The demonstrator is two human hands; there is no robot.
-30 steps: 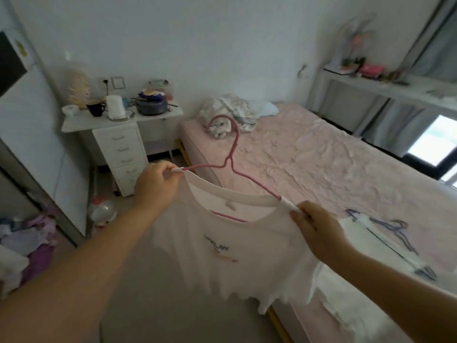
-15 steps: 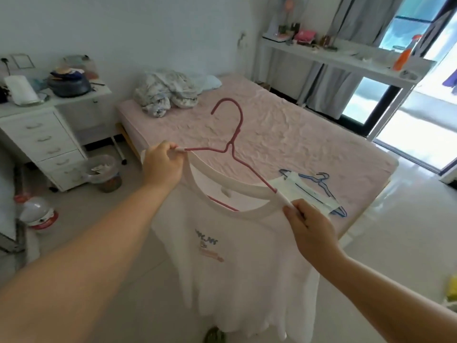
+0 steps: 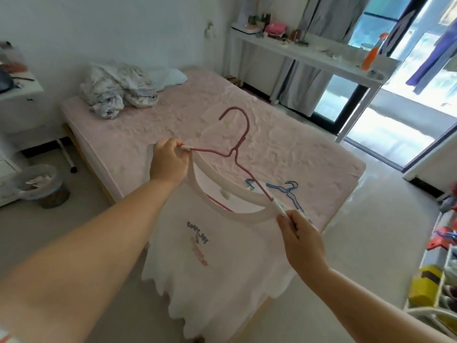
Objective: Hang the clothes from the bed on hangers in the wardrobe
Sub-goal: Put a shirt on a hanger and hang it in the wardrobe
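Note:
A white T-shirt (image 3: 222, 263) with a small printed logo hangs in front of me on a pink wire hanger (image 3: 241, 144), whose hook points up. My left hand (image 3: 169, 162) grips the shirt's left shoulder at the hanger's end. At the other shoulder my right hand (image 3: 300, 238) pinches the shirt and the hanger's white tip. Behind the shirt lies the pink bed (image 3: 197, 120). A blue hanger (image 3: 289, 191) rests on white cloth near the bed's foot. The wardrobe is out of view.
A crumpled quilt (image 3: 116, 87) and a pillow lie at the head of the bed. A waste bin (image 3: 39, 185) stands on the floor at left beside a white cabinet. A long white shelf (image 3: 309, 49) runs along the window. A shoe rack (image 3: 437, 280) stands at right.
My view has swung right, from the bedside cabinet toward the window and the foot of the bed. Both hands keep the same hold on the shirt and hanger, which moved along with me.

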